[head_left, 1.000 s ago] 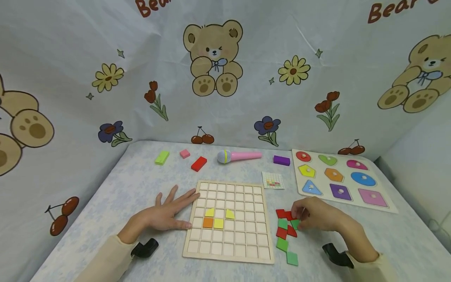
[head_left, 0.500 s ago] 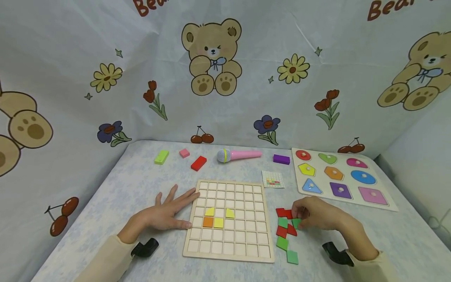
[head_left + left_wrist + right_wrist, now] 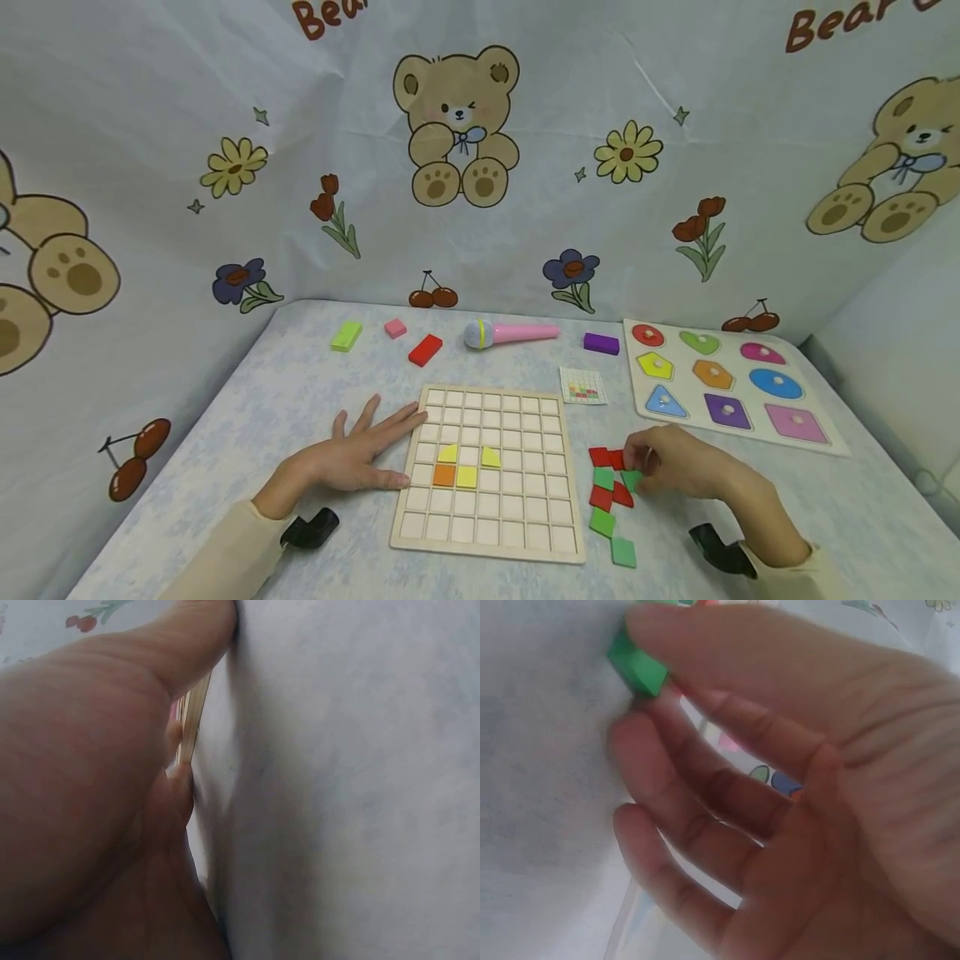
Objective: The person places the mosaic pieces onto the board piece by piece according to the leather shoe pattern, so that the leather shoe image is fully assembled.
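Observation:
My left hand (image 3: 358, 454) lies spread on the table, its fingertips and thumb touching the left edge of a wooden grid board (image 3: 486, 557). An orange square tile (image 3: 444, 475), a yellow square tile (image 3: 466, 477) and two yellow cut-corner tiles (image 3: 491, 457) sit in its cells. Right of the board, my right hand (image 3: 678, 458) pinches a green tile (image 3: 639, 664) between thumb and fingers, low at the table. Part of that tile is hidden by the thumb. Close by lie red tiles (image 3: 602, 497) and other green tiles (image 3: 623, 552).
A small pattern card (image 3: 582, 387) lies beyond the board. At the back are a toy microphone (image 3: 513, 334), a purple block (image 3: 602, 343), a red block (image 3: 425, 350), a pink block (image 3: 395, 328) and a lime block (image 3: 347, 336). A shape puzzle (image 3: 735, 379) stands back right.
The green tile at my right fingertips has turned slightly within the pile. Both hands stay in nearly the same place; the whole head view shifts a little.

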Tool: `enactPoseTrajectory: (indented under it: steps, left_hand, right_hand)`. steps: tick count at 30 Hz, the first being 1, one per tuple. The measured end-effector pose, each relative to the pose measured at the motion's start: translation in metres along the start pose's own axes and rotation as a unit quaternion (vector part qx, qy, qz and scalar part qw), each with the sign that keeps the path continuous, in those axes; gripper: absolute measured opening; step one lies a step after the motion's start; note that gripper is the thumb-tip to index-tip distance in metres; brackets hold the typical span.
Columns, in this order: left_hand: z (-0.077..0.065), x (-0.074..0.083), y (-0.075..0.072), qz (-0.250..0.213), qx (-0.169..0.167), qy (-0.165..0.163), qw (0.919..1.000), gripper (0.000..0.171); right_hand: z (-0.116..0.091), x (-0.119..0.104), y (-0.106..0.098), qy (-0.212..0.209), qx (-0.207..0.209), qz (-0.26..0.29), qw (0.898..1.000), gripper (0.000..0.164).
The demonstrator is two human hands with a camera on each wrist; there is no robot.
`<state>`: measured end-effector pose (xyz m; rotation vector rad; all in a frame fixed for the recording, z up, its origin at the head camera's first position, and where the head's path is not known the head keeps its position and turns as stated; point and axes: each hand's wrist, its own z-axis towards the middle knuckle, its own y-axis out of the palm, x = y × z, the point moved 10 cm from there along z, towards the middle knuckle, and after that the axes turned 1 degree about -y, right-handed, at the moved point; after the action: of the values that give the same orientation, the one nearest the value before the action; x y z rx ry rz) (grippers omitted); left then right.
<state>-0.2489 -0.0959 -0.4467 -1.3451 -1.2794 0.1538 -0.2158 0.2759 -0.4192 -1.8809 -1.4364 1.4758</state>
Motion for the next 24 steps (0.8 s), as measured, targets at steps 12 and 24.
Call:
enactPoseTrajectory:
  steps: [12,24]
  left_hand:
    - [-0.001,-0.002,0.001,0.004,0.003,-0.009,0.9999,0.091]
    - [0.002,-0.003,0.001,0.009,-0.003,0.0,0.9999,0.09]
  right_hand:
    - [-0.008,-0.001,-0.002,-0.041,0.025,-0.05,0.998,0.026]
    - [0.002,-0.049,0.001,-0.117,0.044,-0.07,0.99,0.02]
